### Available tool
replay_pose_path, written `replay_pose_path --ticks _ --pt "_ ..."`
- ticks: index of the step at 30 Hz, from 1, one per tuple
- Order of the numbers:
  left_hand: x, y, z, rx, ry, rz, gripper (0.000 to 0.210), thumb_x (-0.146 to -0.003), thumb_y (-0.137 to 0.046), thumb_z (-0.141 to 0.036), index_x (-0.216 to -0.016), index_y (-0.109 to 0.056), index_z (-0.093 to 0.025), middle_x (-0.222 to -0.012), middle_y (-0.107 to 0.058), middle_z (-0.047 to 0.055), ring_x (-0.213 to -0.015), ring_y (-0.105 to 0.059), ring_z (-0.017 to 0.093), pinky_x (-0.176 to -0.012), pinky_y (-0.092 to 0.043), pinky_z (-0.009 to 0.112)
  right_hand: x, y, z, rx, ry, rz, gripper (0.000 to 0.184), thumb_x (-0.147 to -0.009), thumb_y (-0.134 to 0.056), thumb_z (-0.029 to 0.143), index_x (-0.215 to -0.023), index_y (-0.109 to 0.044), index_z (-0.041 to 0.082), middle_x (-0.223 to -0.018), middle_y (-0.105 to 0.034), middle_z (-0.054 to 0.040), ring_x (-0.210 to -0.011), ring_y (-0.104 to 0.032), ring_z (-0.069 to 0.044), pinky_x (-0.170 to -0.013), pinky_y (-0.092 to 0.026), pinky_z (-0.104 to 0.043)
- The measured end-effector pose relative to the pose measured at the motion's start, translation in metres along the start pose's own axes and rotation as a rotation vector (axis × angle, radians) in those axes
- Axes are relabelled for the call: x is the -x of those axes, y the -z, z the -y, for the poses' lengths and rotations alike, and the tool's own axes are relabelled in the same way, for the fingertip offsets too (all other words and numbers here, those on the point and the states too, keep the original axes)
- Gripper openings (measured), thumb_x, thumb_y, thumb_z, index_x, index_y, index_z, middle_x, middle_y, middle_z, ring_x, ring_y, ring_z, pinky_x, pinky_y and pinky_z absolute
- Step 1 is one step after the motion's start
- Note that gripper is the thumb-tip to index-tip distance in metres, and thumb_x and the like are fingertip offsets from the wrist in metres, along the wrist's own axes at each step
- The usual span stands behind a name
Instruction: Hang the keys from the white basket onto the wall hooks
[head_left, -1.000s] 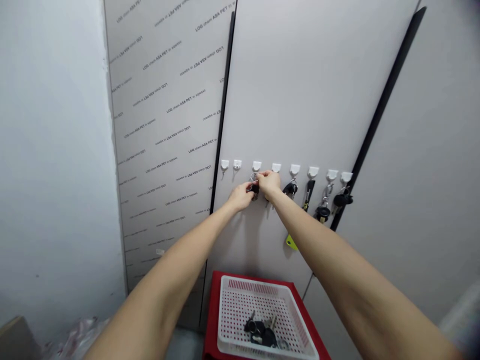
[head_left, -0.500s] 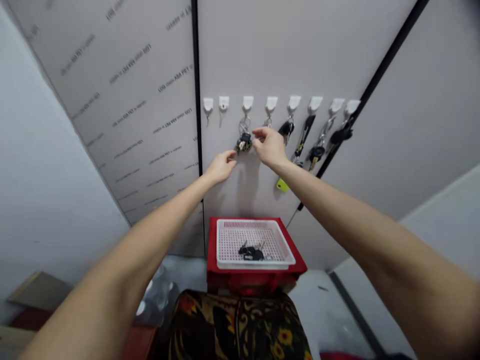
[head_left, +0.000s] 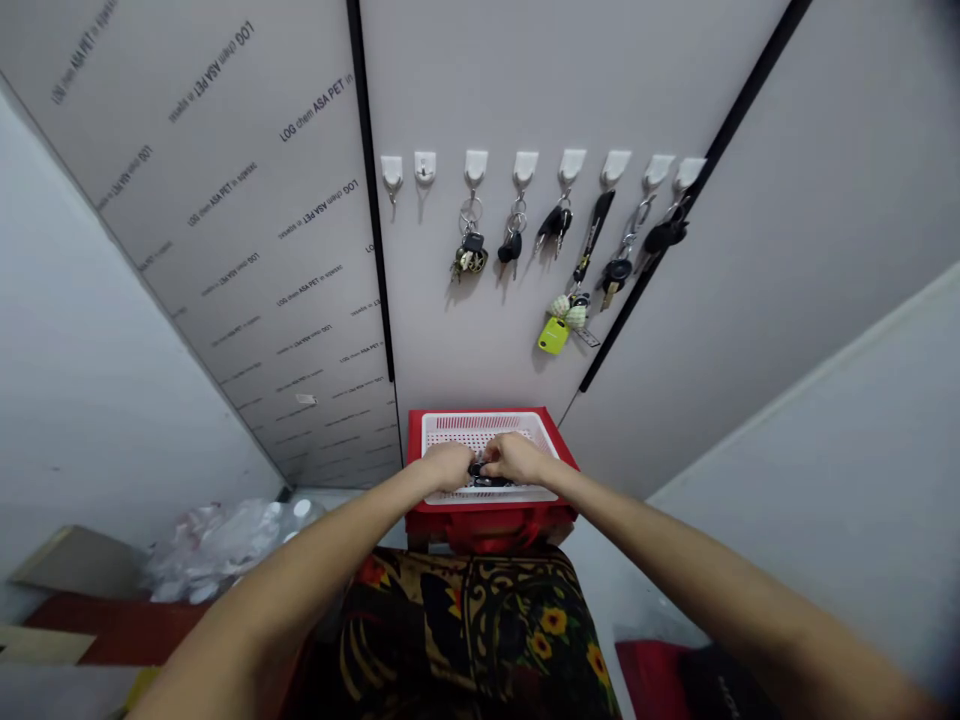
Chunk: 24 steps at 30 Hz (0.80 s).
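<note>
Both hands are down in a white plastic basket (head_left: 491,422) with slotted sides, over a bunch of black-headed keys (head_left: 491,482). My left hand (head_left: 448,466) has its fingers curled at the left side of the keys; its fingertips are mostly hidden. My right hand (head_left: 514,458) pinches the keys from the right with thumb and fingers. On the wall above, a key bunch with a brass-coloured charm (head_left: 470,256) hangs from the third hook (head_left: 475,166) from the left. Beside it hangs a dark key set (head_left: 511,245).
The basket rests on a red box (head_left: 480,530). Further right hang black keys (head_left: 556,225), a black strap (head_left: 596,235) with a lime-green tag (head_left: 553,336), and more car keys (head_left: 616,275). The two leftmost hooks (head_left: 391,172) carry no large bunch. Clear plastic bags (head_left: 217,545) lie at left.
Both hands have come down from the key bunch on the third hook into the basket, onto the keys there. That bunch stays hanging. The view has shifted slightly.
</note>
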<state>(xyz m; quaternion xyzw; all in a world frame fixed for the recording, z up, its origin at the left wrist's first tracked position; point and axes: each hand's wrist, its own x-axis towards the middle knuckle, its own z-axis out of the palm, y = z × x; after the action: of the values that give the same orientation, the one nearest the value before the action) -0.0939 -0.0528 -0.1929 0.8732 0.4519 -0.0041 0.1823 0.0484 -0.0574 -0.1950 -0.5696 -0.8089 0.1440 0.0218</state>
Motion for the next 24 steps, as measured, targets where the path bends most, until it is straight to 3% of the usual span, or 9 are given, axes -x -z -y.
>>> replay_pose_path --ticks 4,7,12,17,24 --pt "-0.002 -0.010 0.003 0.011 0.037 -0.025 0.019 -0.058 -0.042 -0.017 -0.068 -0.058 -0.017 -0.073 -0.060 0.011 -0.071 -0.053 0.021 -0.060 -0.038 0.028 -0.005 -0.009 0.016 0.038 -0.074 0.000 0.017 -0.054 -0.050 0.028 -0.059 -0.059 0.016 -0.054 -0.056 -0.0026 -0.050 -0.047 -0.011 -0.044 -0.028 -0.019" --pt "-0.004 -0.009 0.010 0.110 0.029 -0.080 0.021 -0.056 -0.043 -0.013 -0.070 -0.058 -0.017 -0.072 -0.060 0.007 -0.071 -0.053 0.018 -0.061 -0.038 0.025 -0.006 -0.009 0.017 -0.084 -0.039 -0.009 0.012 -0.056 -0.046 0.018 -0.056 -0.057 0.014 -0.050 -0.053 -0.0004 -0.047 -0.044 -0.008 -0.044 -0.028 -0.017" --pt "-0.008 0.017 0.016 0.583 -0.112 -0.197 0.028 -0.057 -0.045 -0.012 -0.083 -0.053 -0.015 -0.080 -0.058 0.002 -0.072 -0.051 0.012 -0.063 -0.039 0.021 -0.012 0.030 0.020 -0.445 0.007 -0.087 0.012 -0.059 -0.044 0.018 -0.053 -0.052 0.012 -0.042 -0.044 0.0038 -0.039 -0.037 -0.004 -0.039 -0.028 -0.015" --pt "-0.010 0.074 0.010 1.061 -0.133 -0.387 0.017 -0.062 -0.044 -0.013 -0.078 -0.051 -0.011 -0.072 -0.058 0.003 -0.064 -0.051 0.008 -0.060 -0.039 0.019 -0.030 0.099 0.041 -0.738 0.030 -0.238 0.015 -0.059 -0.046 0.027 -0.057 -0.050 0.012 -0.042 -0.045 0.0042 -0.038 -0.041 -0.004 -0.041 -0.035 -0.016" --pt "-0.013 0.191 0.006 1.279 -0.066 -0.860 0.022 -0.063 -0.047 -0.021 -0.084 -0.045 -0.013 -0.062 -0.055 0.000 -0.052 -0.049 0.006 -0.053 -0.041 0.020 -0.074 0.208 0.094 -0.779 0.177 -0.672 0.011 -0.059 -0.047 0.023 -0.055 -0.048 0.014 -0.039 -0.045 0.0043 -0.035 -0.041 -0.004 -0.039 -0.038 -0.016"
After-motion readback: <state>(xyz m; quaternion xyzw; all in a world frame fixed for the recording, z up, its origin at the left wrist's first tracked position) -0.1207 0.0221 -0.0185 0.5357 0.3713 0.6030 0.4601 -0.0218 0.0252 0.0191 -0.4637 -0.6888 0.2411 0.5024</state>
